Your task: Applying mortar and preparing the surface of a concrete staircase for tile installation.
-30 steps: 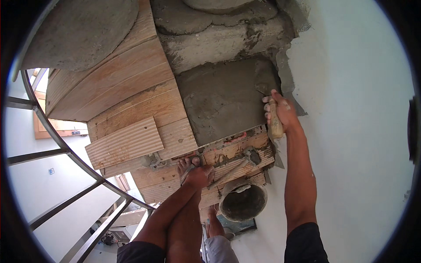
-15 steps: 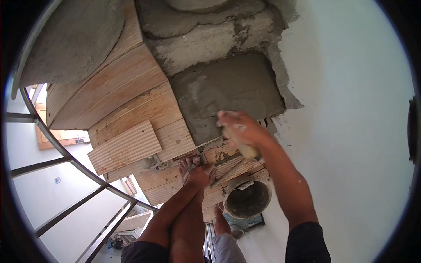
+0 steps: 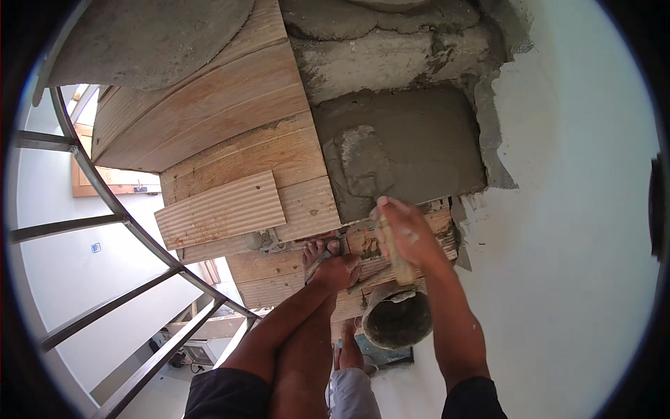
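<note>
My right hand (image 3: 408, 234) is closed round the pale handle of a trowel (image 3: 399, 258). A cement-smeared patch (image 3: 363, 160), apparently its blade, lies flat on wet grey mortar (image 3: 426, 140). This mortar coats a step between wood-look tiles and the white wall. My left hand (image 3: 340, 271) is low beside my sandalled foot (image 3: 317, 253); its fingers are mostly hidden, so I cannot make out whether it holds anything.
A mortar-crusted bucket (image 3: 398, 318) stands below my right hand. One loose ribbed tile (image 3: 222, 208) lies on the tiled steps (image 3: 244, 150). Metal railing (image 3: 150, 244) curves along the left, with a drop beyond. Another person's leg (image 3: 351, 349) shows below. White wall (image 3: 572, 230) bounds the right.
My right hand has drawn the trowel back toward me over the mortar. The whole view has shifted, moving the steps rightward in the picture. My left hand stays by the foot.
</note>
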The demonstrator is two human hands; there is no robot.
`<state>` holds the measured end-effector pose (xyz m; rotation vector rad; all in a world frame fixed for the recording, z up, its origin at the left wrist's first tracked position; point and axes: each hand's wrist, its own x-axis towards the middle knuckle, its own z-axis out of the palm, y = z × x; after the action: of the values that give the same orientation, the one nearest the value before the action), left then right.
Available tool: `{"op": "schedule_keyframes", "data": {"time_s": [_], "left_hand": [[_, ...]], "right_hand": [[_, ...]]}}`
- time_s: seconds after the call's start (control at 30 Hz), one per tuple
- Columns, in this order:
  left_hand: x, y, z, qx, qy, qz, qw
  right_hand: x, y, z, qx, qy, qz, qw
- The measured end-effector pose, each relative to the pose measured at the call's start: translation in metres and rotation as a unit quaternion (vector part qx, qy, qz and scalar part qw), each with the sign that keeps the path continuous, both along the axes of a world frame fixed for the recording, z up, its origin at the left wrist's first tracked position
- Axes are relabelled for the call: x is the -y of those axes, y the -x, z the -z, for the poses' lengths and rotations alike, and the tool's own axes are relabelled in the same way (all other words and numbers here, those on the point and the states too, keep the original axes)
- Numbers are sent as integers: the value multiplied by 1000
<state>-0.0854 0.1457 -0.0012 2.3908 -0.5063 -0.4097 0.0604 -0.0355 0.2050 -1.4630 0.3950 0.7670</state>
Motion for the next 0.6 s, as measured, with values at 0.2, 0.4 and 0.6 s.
{"op": "schedule_keyframes", "data": {"time_s": [0.2, 0.4, 0.6], "left_hand": [[0, -8, -16, -145, -61, -34, 987], [2, -3, -14, -159, 55, -97, 981], [4, -2, -1, -17, 42, -16, 999]], "right_hand": [[-31, 0, -1, 73, 44, -24, 996], [-10, -12, 11, 30, 17, 10, 999], [84, -26, -9, 42, 146, 102, 983]]}}
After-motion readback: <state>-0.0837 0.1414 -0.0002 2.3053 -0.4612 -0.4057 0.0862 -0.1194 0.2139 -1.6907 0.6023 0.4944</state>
